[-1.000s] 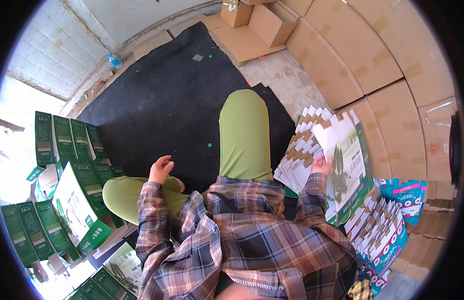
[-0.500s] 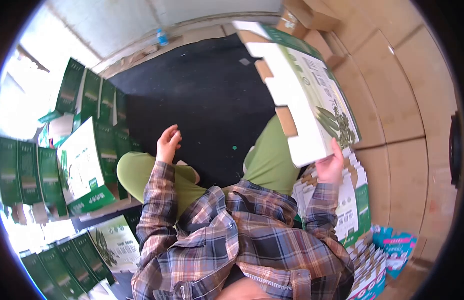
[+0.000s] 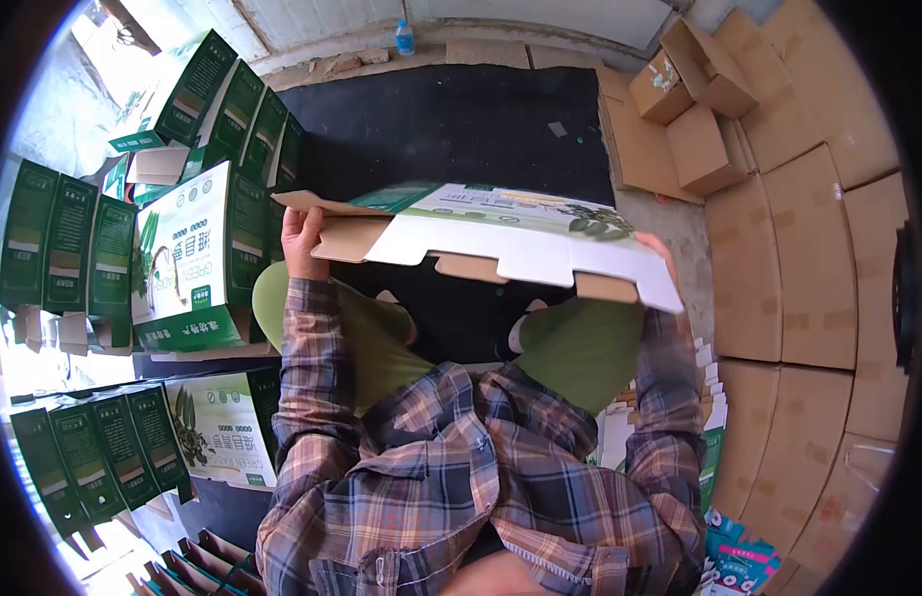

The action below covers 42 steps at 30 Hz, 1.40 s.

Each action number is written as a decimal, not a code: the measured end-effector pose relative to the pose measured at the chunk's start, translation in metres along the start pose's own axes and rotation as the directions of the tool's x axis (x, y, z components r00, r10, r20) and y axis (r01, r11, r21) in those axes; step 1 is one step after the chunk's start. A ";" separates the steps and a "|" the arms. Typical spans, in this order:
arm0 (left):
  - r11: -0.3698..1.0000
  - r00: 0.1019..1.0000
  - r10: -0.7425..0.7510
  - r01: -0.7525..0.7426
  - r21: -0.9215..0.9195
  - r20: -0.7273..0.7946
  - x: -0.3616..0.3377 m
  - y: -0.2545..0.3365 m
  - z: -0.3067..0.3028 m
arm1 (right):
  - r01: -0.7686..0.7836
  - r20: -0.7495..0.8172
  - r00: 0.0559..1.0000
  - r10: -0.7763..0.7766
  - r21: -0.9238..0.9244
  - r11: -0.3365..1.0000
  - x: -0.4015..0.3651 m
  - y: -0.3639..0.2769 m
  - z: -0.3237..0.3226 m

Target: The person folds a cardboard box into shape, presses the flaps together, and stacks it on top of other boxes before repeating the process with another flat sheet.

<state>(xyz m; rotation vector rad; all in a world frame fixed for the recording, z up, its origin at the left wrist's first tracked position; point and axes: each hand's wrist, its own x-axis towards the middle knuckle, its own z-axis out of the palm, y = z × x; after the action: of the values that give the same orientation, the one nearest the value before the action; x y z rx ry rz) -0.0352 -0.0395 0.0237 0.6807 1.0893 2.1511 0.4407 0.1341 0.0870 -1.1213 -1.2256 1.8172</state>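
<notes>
I hold a flat, unfolded green-and-white printed carton (image 3: 501, 233) level in front of me, above my knees. My left hand (image 3: 300, 241) grips its left end by the brown inner flap. At the carton's right end my right hand (image 3: 662, 260) grips the edge, mostly hidden behind it. My plaid sleeves and green trousers show below. A stack of flat cartons (image 3: 707, 417) lies beside my right leg.
Assembled green cartons (image 3: 198, 253) stand in rows at my left and lower left. Brown shipping boxes (image 3: 809, 258) fill the right side, with smaller open ones (image 3: 699, 89) at the far right. A black mat (image 3: 451, 119) covers the floor ahead. A water bottle (image 3: 405, 38) stands by the far wall.
My right hand lifted a flat carton off the stack at my right and swung it in front of me. My left hand rose from my knee and took hold of its left end.
</notes>
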 end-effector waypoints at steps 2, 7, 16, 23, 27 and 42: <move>0.999 0.999 -0.020 0.021 0.043 -0.034 -0.001 -0.006 -0.004 | -0.014 -0.061 0.998 0.012 -0.023 1.000 0.018 0.004 -0.004; 0.990 0.990 -0.106 0.114 0.078 -0.097 -0.010 -0.020 0.012 | -0.272 -0.283 0.897 0.339 0.250 0.929 0.069 0.031 -0.020; 0.945 0.976 -0.200 0.215 0.247 -0.084 -0.019 -0.031 0.003 | 0.289 -0.290 0.713 -0.638 -0.708 0.645 0.061 0.043 0.061; 0.891 0.959 -0.281 0.275 0.361 -0.035 -0.028 -0.020 0.003 | 0.144 -0.322 0.722 -0.612 -0.796 0.589 0.073 0.045 0.100; 0.892 0.980 -0.198 0.186 0.413 -0.015 -0.031 -0.018 0.005 | 0.230 -0.305 0.733 -0.608 -0.730 0.643 0.074 0.051 0.099; 0.799 0.941 0.226 -0.031 0.600 -0.253 -0.017 -0.014 0.018 | 0.152 -0.161 0.975 -0.154 -0.025 0.988 0.052 0.024 0.062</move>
<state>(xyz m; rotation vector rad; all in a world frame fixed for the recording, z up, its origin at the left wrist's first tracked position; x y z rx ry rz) -0.0074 -0.0357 0.0185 0.7062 1.9912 2.0714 0.3612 0.1482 0.0614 -1.1266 -1.1941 1.5736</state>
